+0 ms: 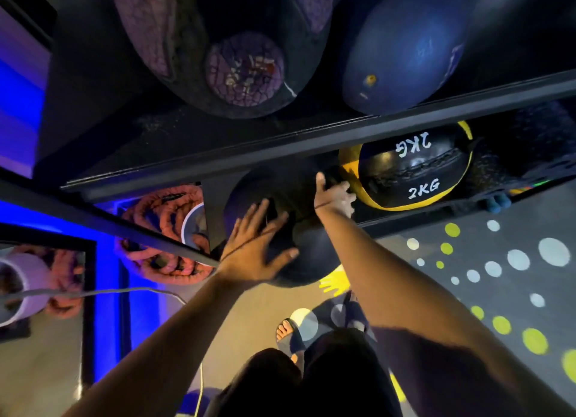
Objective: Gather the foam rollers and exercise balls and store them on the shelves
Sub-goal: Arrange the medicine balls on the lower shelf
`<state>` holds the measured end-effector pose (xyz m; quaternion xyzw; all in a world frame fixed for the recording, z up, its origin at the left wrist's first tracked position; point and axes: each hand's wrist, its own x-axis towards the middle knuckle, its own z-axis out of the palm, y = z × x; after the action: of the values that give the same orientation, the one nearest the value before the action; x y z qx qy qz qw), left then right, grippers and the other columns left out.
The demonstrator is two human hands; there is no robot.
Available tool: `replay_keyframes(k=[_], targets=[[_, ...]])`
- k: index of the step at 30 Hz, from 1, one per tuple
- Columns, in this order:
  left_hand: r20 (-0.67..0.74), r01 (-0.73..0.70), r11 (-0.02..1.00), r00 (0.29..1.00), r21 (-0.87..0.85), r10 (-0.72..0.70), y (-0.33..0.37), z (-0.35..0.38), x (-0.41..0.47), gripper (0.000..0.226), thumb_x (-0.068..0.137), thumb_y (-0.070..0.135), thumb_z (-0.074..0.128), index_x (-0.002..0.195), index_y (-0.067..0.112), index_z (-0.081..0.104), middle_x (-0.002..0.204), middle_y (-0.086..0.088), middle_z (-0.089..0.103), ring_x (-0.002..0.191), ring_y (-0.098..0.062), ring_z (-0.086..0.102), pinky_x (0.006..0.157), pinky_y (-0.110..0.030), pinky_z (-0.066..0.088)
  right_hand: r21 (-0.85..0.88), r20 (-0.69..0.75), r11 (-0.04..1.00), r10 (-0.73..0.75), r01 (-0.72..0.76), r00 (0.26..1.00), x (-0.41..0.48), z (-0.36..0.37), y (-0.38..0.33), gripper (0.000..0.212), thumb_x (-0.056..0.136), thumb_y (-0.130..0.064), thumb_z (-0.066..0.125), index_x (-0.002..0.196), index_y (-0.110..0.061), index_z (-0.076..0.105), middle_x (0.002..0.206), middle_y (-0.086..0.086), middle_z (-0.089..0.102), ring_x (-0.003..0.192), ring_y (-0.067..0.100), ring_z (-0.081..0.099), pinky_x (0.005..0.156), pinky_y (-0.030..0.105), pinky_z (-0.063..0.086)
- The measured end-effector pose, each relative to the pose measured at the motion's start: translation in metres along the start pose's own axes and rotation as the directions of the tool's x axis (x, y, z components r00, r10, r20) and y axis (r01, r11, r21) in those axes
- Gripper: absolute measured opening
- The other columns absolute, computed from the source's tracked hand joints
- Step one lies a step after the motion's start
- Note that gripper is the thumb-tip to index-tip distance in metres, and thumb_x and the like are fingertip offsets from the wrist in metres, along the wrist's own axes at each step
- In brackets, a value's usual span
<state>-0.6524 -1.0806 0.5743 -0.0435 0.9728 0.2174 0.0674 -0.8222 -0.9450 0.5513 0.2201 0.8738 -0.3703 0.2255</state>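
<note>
Far left, past the shelf's left end, a coiled orange rope lies on the floor; it is none of your concern here.

Your left hand lies flat on the near side of the dark ball, fingers straight and spread wide, pressing and not clutching. The ball sits at the front edge of the lower shelf, near its left end. Part of it is already under the upper shelf and a good part bulges out over the floor.

Your right hand reaches over the ball's far right side, thumb sticking up, fingers bent down into the gap beside the 2KG ball. Whether they grip or only steady it I cannot tell (the shadow there swallows the fingertips).

By my reading, you are in the storing step, with this ball half seated and not yet home. The upper shelf already carries a cracked purple ball and a blue ball.

The next move likely calls for a steady push inward from the left palm. The right hand should guide the ball alongside the 2KG ball, then slip clear before the two meet. Let go only once it no longer overhangs the front edge, since a round ball left there could roll back out.
</note>
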Motion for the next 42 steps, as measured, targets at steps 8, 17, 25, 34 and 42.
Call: replay_keyframes(k=[8,17,25,34,42], targets=[[0.023,0.386,0.922,0.922,-0.020,-0.385,-0.047,-0.019,0.069,0.063,0.103,0.047,0.038,0.154,0.053,0.001,0.169,-0.011,0.007,0.152,-0.040,0.017,0.118,-0.057,0.029,0.127,0.115,0.958,-0.270,0.255,0.956,-0.013,-0.019,0.057,0.040,0.106,-0.041,0.044,0.131,-0.012,0.057,0.127,0.018,0.065,0.120,0.039,0.059,0.096,0.039,0.045],[-0.060,0.478,0.863,0.869,-0.164,-0.492,-0.037,-0.012,0.076,0.061,0.103,0.028,0.040,0.158,0.036,0.015,0.159,-0.020,0.028,0.141,-0.045,0.036,0.111,-0.055,0.040,0.109,0.330,0.933,-0.360,0.343,0.873,0.010,0.003,0.066,0.048,0.097,-0.035,0.060,0.142,-0.035,0.045,0.133,-0.003,0.061,0.123,0.019,0.061,0.108,0.039,0.046],[-0.026,0.359,0.863,0.919,-0.355,-0.393,-0.058,-0.007,0.050,0.073,0.097,0.006,0.053,0.160,0.023,0.021,0.163,-0.009,0.030,0.146,-0.029,0.035,0.119,-0.037,0.032,-0.212,0.312,0.893,-0.322,0.396,0.894,-0.024,0.010,0.073,0.085,0.073,-0.063,0.078,0.129,-0.009,0.044,0.123,0.012,0.065,0.114,0.032,0.065,0.084,0.033,0.051],[-0.011,0.348,0.838,0.922,-0.420,-0.388,-0.062,-0.004,0.025,0.061,0.101,0.003,0.043,0.157,0.023,0.030,0.161,0.004,0.030,0.147,-0.008,0.027,0.117,-0.015,0.021,-0.608,0.486,0.612,-0.217,0.506,0.846,-0.042,0.060,0.069,0.033,0.103,-0.025,0.051,0.128,-0.009,0.064,0.129,0.017,0.066,0.121,0.038,0.061,0.096,0.040,0.050],[-0.006,0.505,0.768,0.834,-0.395,-0.552,-0.069,0.016,-0.037,0.052,0.092,-0.001,0.050,0.141,0.017,0.055,0.120,-0.007,0.067,0.109,-0.022,0.063,0.087,-0.025,0.048,-0.599,0.563,0.382,-0.424,0.704,0.709,-0.046,0.042,0.030,0.042,0.105,-0.036,0.041,0.113,-0.005,0.068,0.113,0.021,0.068,0.105,0.040,0.067,0.084,0.039,0.054]])
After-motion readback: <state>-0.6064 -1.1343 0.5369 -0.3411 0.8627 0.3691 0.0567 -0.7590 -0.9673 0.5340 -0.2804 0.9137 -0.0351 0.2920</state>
